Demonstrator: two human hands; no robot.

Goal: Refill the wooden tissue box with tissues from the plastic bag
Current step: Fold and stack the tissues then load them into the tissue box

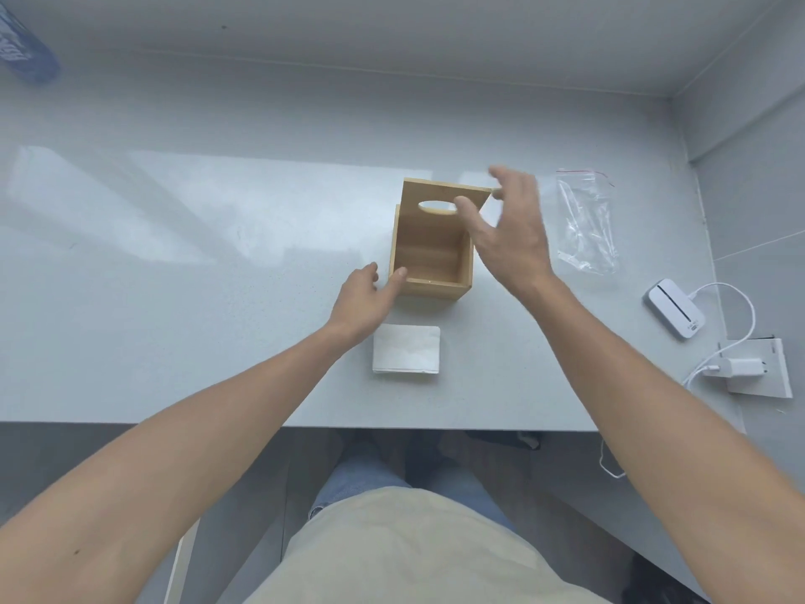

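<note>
The wooden tissue box stands in the middle of the white table, and its inside looks empty. Its lid, with an oval slot, is slid back so it overhangs the far edge. My right hand grips the lid's right side, thumb on top near the slot. My left hand rests against the box's near left corner, steadying it. A white stack of tissues lies flat just in front of the box. The clear plastic bag, with a red zip line, lies empty to the right.
A white device with a cable lies at the right, next to a wall charger plugged into a socket plate. A blue bottle is at the far left. The table's front edge runs below the tissues.
</note>
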